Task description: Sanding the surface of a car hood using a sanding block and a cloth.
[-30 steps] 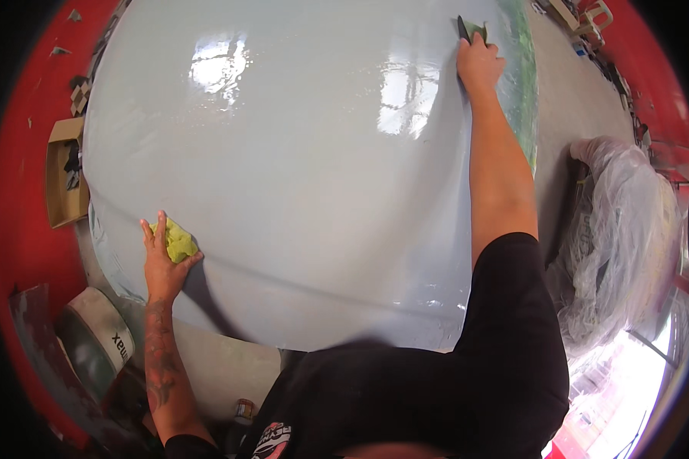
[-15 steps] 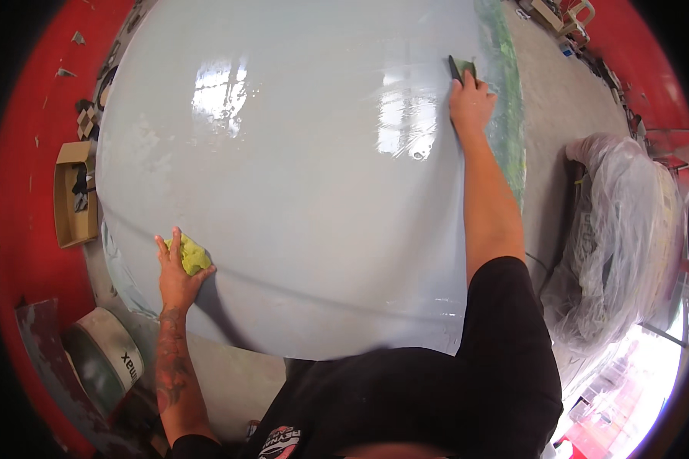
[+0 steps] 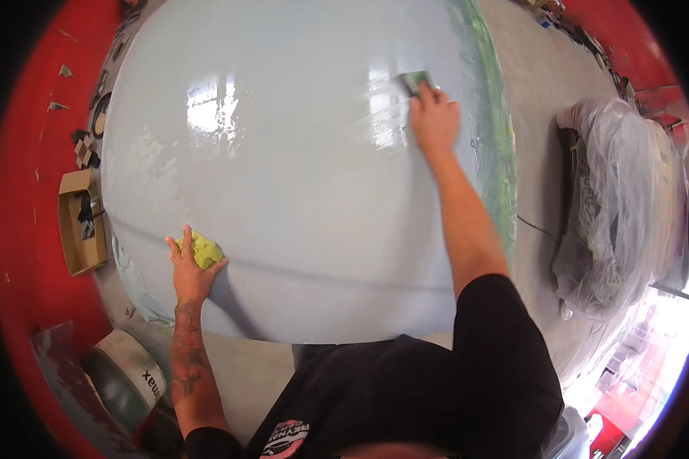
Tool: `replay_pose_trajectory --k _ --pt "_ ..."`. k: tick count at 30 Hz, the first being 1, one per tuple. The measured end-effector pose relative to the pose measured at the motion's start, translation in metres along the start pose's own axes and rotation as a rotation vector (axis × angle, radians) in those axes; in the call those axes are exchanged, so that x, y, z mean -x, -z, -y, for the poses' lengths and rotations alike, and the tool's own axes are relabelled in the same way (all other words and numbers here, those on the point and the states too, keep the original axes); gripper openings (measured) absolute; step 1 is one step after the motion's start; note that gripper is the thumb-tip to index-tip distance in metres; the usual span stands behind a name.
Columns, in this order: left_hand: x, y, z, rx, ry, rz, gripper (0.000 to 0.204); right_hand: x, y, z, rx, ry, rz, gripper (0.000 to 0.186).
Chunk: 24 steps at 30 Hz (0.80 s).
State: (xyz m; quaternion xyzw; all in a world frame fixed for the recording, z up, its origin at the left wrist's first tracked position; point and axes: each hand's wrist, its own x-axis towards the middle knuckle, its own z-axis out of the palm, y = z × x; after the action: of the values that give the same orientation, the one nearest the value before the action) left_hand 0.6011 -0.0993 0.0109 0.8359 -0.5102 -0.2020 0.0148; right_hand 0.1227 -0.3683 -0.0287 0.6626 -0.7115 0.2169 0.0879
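A large pale grey, curved panel [image 3: 306, 191] with wet, glossy patches fills the middle, with a green band [image 3: 497, 153] along its right side. My right hand [image 3: 434, 118] grips a dark green pad [image 3: 415, 78] at the upper right of the panel, partly blurred. At the lower left, my left hand [image 3: 191, 271] rests on the panel with its fingers round a crumpled yellow-green cloth or sponge [image 3: 207, 249].
An open cardboard box [image 3: 88, 252] stands left of the panel by a red wall [image 3: 31, 191]. A green drum [image 3: 122, 367] sits lower left. A plastic-wrapped bulky item [image 3: 612, 199] is on the right, with a dark cable [image 3: 536, 226] on the concrete floor [image 3: 543, 76] beside it.
My right hand has moved down and leftward with the pad, away from the panel's green band. My left hand appears slightly further right in the picture, still on the cloth.
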Motion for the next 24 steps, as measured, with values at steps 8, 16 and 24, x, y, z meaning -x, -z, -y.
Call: replay_pose_trajectory --k 8,16,24 --pt "-0.002 0.002 -0.012 -0.039 0.009 0.032 0.115 0.103 0.016 0.138 -0.130 0.091 0.141 0.045" --pt "-0.001 0.005 -0.007 -0.059 -0.028 0.026 0.115 0.102 0.040 0.041 -0.001 -0.112 0.067 0.043" --pt "-0.007 -0.001 -0.004 -0.070 -0.053 0.045 0.114 0.178 0.044 0.166 -0.074 -0.062 0.085 0.040"
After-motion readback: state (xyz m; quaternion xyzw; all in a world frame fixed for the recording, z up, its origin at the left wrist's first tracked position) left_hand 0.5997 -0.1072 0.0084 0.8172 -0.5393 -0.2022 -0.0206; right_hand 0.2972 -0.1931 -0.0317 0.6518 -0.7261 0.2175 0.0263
